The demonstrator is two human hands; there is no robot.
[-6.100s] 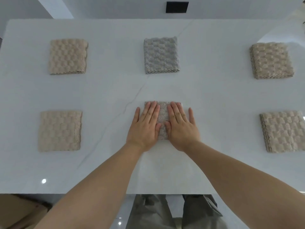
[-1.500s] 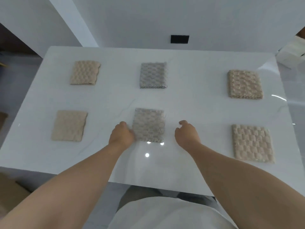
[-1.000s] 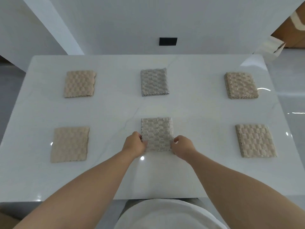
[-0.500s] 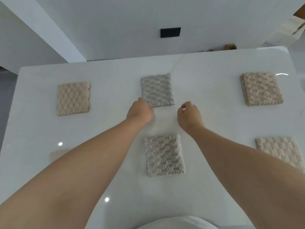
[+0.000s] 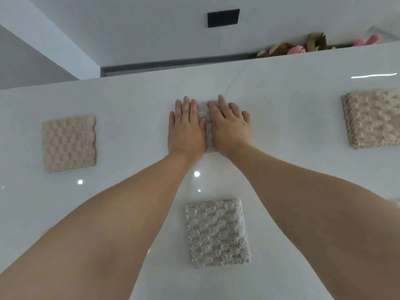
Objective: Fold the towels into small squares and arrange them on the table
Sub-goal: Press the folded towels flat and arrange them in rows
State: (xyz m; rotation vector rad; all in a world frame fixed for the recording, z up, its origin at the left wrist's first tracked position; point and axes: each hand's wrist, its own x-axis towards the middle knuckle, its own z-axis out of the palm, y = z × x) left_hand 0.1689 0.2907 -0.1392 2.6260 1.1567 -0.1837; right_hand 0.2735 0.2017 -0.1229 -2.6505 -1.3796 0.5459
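Pressing: the left hand (image 5: 186, 128) and the right hand (image 5: 230, 126) are both down flat, side by side, on a small grey folded towel of bobbly terry cloth (image 5: 205, 113).
Left hand: palm down, fingers straight and close together, pointing away from the person. It grips nothing and simply rests on the left part of the towel, its outer fingers reaching over onto the table.
Right hand: also palm down with straight fingers, angled a touch to the left. It covers the right part of the same towel and grasps nothing.
Towel under the hands: almost fully covered. Only a narrow strip shows between the two hands, plus a bit of the near edge by the wrists. It lies at the far middle of the glossy white stone-look table (image 5: 129, 105).
Between the forearms: a second grey folded bobbly towel (image 5: 217, 233) lies flat, nearer the person, well apart from both hands.
Out left: a beige folded bobbly towel (image 5: 69, 144) lies flat, well away from the left hand.
Out right: a thicker beige folded towel (image 5: 373, 118) lies flat, cut off by the picture's edge.
Beyond the table: a white wall with a black rectangular plate (image 5: 223, 17).
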